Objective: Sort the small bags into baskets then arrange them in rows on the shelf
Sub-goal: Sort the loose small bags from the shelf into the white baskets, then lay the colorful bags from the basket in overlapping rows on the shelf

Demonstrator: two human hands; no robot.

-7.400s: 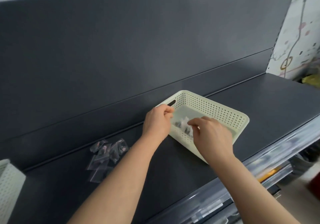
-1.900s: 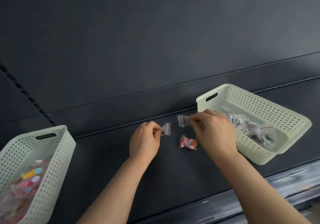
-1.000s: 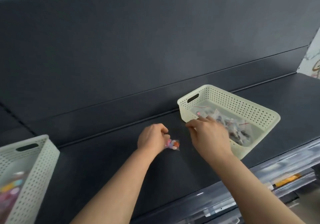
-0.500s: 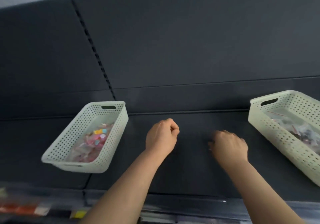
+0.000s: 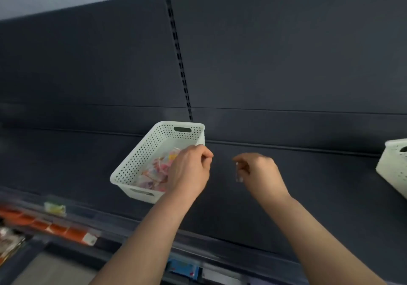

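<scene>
A white perforated basket stands on the dark shelf, with several small bags of colourful pieces inside. My left hand hovers over the basket's right rim with its fingers curled tight; the small colourful bag it picked up is hidden inside the fist. My right hand is a little to the right, above the bare shelf, and pinches a small clear bag that hangs from its fingertips. A second white basket shows at the right edge.
The dark back panel with a slotted upright rises behind the shelf. Below the shelf's front edge run a price rail with orange labels and lower shelves with goods.
The view has swung left, so the left basket now lies under my left hand. My left hand has moved to that basket's rim. My right hand now shows a small clear bag.
</scene>
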